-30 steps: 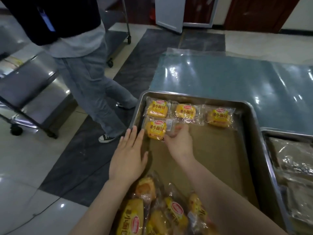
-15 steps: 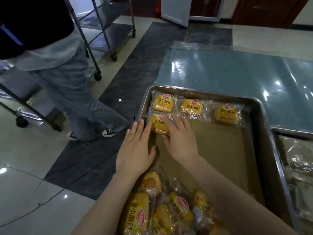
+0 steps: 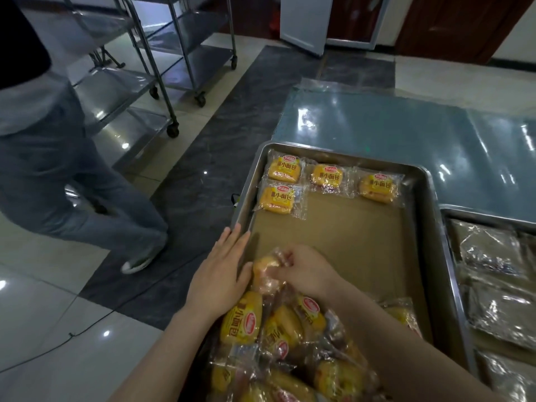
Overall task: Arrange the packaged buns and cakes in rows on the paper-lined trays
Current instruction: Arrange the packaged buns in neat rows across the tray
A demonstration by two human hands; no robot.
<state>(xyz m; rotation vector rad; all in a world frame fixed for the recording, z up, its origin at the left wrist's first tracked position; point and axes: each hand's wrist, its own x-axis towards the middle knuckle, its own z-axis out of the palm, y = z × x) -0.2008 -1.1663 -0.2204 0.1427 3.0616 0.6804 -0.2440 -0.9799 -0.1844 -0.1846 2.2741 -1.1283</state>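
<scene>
A steel tray [image 3: 429, 204] lined with brown paper holds yellow packaged buns. Three lie in a row along its far edge [image 3: 327, 177] and one more [image 3: 277, 198] sits below the leftmost. A loose pile of the same buns [image 3: 290, 343] fills the tray's near end. My right hand [image 3: 304, 271] grips one wrapped bun [image 3: 265, 269] at the top of the pile. My left hand [image 3: 220, 274] lies flat with straight fingers on the tray's left rim, its thumb against that bun.
A second tray [image 3: 493, 285] with clear-wrapped dark packets stands at the right. A person in jeans [image 3: 58, 184] walks on the floor to the left, near wheeled steel racks [image 3: 150, 68]. The table [image 3: 406, 134] has a glossy blue-green cover.
My right hand left the bun it set in the second row and came back to the pile, where it took hold of another bun. The left hand slid back slightly. The person stepped left.
</scene>
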